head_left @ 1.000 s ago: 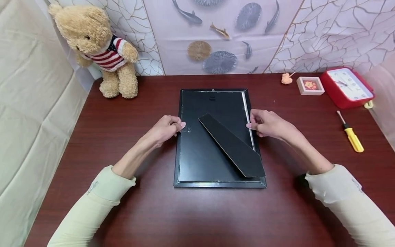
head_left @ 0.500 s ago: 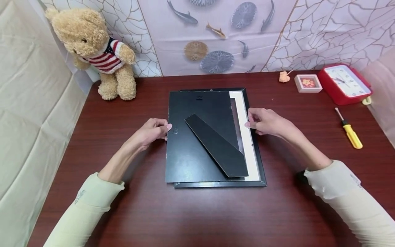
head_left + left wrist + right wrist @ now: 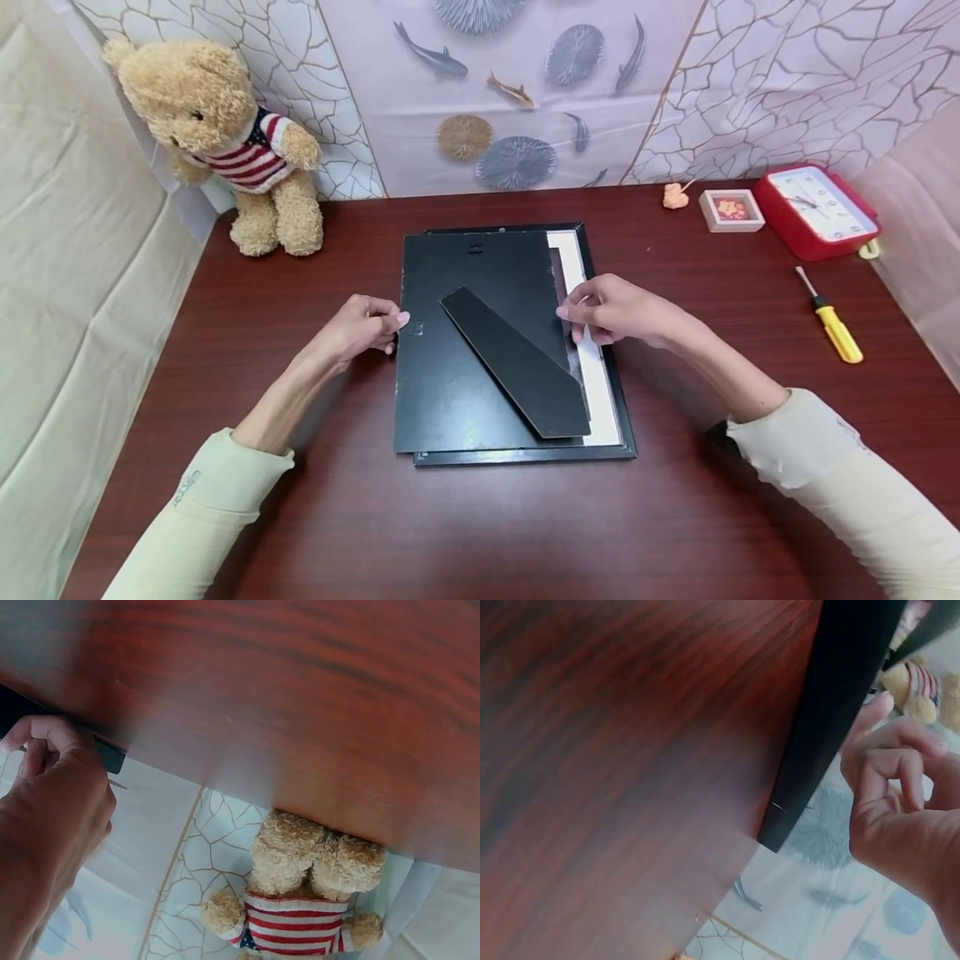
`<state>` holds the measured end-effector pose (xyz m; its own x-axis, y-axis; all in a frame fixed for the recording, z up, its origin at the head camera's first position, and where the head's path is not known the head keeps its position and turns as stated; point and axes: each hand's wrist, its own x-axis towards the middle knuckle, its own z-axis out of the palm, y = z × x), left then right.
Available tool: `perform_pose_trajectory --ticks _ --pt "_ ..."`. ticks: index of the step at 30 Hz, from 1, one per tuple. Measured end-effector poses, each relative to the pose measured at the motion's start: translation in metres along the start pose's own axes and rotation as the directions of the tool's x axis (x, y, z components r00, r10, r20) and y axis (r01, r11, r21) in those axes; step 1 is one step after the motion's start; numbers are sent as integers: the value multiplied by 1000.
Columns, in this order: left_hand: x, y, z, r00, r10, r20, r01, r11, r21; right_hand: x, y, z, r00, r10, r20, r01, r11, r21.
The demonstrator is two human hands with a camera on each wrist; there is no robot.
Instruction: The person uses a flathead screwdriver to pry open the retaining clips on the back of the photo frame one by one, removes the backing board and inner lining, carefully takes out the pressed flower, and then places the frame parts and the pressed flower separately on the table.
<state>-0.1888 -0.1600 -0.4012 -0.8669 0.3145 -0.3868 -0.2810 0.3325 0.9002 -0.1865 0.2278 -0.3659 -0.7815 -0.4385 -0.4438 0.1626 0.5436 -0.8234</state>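
Observation:
A black backing board [image 3: 480, 375] with a slanted easel leg [image 3: 517, 367] lies shifted left over a black picture frame [image 3: 525, 455]. Along the right, a strip of the frame's white mat [image 3: 603, 400] shows, with a darker inner part beside it. My left hand [image 3: 360, 329] pinches the board's left edge between thumb and fingers. My right hand [image 3: 615, 312] is above the white strip, fingers loosely bent, fingertips close to the board's right edge. In the right wrist view, the right hand [image 3: 900, 772] hovers beside the frame's black side [image 3: 829, 727]; contact with the board cannot be made out.
A teddy bear [image 3: 225, 150] in a striped sweater sits at the back left of the brown table [image 3: 480, 533]. At the right lie a yellow screwdriver [image 3: 838, 332], a red alarm clock [image 3: 817, 212], a small white box [image 3: 731, 211] and a peach-coloured trinket [image 3: 675, 196].
My left hand has slid the backing board left, uncovering the white strip. My right hand has let go of the frame's right edge and moved left toward the board's right edge.

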Motion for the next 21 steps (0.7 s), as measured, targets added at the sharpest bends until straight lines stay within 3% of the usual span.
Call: perform_pose_trajectory --ticks 8,21 --pt "-2 -2 0 1000 -3 -1 3 1000 12 6 8 -2 996 26 82 -37 991 127" --pt "-6 -2 1 1000 -8 -26 9 1000 17 9 5 10 1000 1 -10 0 996 92"
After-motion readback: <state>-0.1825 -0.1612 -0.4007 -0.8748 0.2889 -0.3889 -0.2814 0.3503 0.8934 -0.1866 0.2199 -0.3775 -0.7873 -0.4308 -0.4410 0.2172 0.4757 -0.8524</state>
